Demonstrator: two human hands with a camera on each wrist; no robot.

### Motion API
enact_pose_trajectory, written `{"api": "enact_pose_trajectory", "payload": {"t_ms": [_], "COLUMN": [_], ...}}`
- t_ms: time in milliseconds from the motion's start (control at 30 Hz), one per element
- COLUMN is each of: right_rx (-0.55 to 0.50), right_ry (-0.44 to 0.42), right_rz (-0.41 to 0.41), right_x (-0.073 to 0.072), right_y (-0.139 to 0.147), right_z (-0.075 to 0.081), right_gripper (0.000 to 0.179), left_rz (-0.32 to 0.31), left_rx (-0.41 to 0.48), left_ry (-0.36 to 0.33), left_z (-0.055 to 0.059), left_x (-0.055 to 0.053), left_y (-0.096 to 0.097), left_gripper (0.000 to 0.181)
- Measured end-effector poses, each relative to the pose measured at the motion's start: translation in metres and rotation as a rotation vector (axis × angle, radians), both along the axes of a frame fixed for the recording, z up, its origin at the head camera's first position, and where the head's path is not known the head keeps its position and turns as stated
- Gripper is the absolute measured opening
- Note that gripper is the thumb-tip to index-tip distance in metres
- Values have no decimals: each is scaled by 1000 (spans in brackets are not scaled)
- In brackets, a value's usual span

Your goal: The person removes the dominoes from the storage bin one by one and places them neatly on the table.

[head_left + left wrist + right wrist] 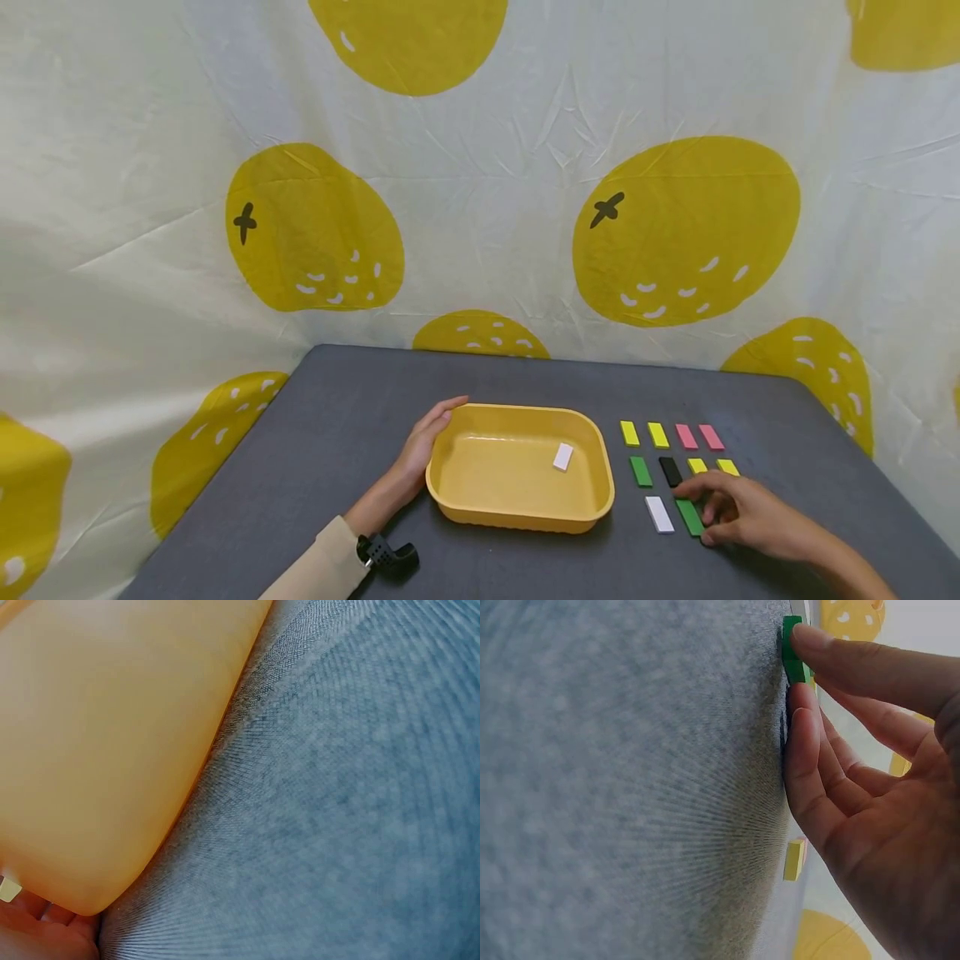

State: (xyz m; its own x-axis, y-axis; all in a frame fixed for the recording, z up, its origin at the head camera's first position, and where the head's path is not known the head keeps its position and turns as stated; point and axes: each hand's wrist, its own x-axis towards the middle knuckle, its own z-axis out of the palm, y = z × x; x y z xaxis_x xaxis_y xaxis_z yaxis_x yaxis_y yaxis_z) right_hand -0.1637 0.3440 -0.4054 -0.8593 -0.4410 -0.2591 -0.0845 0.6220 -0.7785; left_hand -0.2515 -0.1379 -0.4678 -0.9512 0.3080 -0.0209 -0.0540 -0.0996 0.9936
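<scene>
In the head view, my left hand (424, 450) rests along the left side of a yellow plastic basin (517, 522), its fingers stretched toward the far corner. The basin's smooth outer wall (120, 742) fills much of the left wrist view. Inside the basin lies one white block (563, 457). To the right, my right hand (757, 518) pinches a green domino-like block (689, 517) by its ends. The thumb (814, 637) presses on that block in the right wrist view. A white block (659, 515) lies just left of it.
Rows of small flat blocks lie right of the basin: a green block (641, 472), a black block (671, 472), yellow blocks (657, 435) and pink blocks (711, 437). The grey table (247, 500) meets a patterned curtain (487, 225) at the back.
</scene>
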Motion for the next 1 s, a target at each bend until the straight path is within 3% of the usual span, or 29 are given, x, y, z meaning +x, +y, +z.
{"api": "enact_pose_trajectory", "payload": {"t_ms": [200,500,733,833,1000], "right_rx": [-49,60,102,82,21], "right_ry": [58,118,310,325,431], "right_rz": [37,-2,27,32,95], "right_x": [1,2,-1,-3,-11], "right_y": [2,-3,-12,-23,-45], "right_z": [-4,5,15,21,35], "right_gripper": [53,43,37,36,32], "left_rz": [-7,-4,1,2,-6], "left_rx": [-7,-5,-10,-11,-1], "left_ry": [-1,7,12,8,4], "left_z": [-1,0,-1,-2,-2], "left_x": [-1,0,-1,-1,-1], "left_y": [0,0,0,0,0], "left_gripper": [50,49,49,49,49]}}
